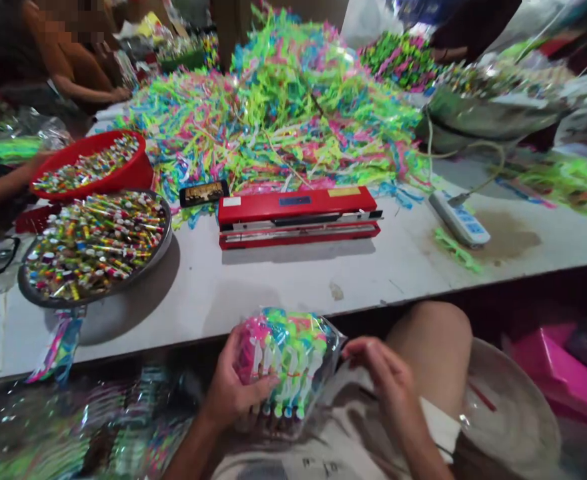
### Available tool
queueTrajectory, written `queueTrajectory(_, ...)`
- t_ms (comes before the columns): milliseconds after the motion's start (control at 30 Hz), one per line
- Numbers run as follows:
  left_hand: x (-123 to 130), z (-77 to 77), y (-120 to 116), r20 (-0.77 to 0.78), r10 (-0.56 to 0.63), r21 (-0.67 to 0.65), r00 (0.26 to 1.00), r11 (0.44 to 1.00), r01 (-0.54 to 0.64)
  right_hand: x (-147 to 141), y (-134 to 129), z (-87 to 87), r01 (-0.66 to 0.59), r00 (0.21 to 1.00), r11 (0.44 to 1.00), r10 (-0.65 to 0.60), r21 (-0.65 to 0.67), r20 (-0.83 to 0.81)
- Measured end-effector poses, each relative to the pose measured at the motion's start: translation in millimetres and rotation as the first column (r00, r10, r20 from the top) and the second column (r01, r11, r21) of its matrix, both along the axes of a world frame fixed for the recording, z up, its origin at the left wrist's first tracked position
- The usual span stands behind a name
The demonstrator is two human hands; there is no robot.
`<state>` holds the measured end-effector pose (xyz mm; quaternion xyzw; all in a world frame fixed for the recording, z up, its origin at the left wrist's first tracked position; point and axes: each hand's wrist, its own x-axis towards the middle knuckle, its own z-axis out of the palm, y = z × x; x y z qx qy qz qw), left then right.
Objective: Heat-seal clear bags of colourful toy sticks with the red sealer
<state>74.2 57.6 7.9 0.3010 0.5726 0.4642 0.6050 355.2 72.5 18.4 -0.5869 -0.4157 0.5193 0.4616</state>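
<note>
Above my lap, my left hand is closed around the left side of a clear plastic bag. Inside the bag are several small pink, green and blue plastic pieces in a row, with small round ends at the bottom. At the bag's upper right edge, the bent fingers of my right hand come together on the clear film. Its fingertips are partly blurred.
A red bag sealer lies on the white table beside a phone. Left stand a metal bowl and red basin of small tubes. Behind is a colourful strip heap; right, a power strip. Co-workers sit around.
</note>
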Motion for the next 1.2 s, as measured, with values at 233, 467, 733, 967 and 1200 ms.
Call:
queueTrajectory(233, -8.2, 10.8, -36.6, -0.137, -0.237, 0.006, 0.962, 0.971, 0.24, -13.1, 21.8, 93.3, -0.515, 0.851, 0.831, 0.466, 0.21, 0.242)
queueTrajectory(467, -9.0, 12.3, -46.2, -0.188, -0.302, 0.064, 0.934, 0.946, 0.319, -42.7, 18.8, 113.1, -0.645, 0.754, 0.739, 0.577, 0.193, 0.313)
queueTrajectory(733, -6.1, 13.5, -45.9, -0.245, -0.326, 0.111, 0.913, 0.926, 0.36, -53.5, 31.4, 112.8, -0.654, 0.754, 0.711, 0.64, 0.26, 0.148)
queueTrajectory(967, -8.3, 10.9, -49.3, -0.239, -0.35, 0.023, 0.906, 0.93, 0.366, -39.7, 33.3, 117.6, -0.402, 0.91, 0.87, 0.414, 0.285, 0.02)
queueTrajectory(1200, -5.2, 15.5, -42.9, -0.244, -0.304, 0.019, 0.921, 0.948, 0.318, 53.7, 21.8, 91.3, 0.127, 0.967, 0.953, -0.182, 0.276, 0.18)
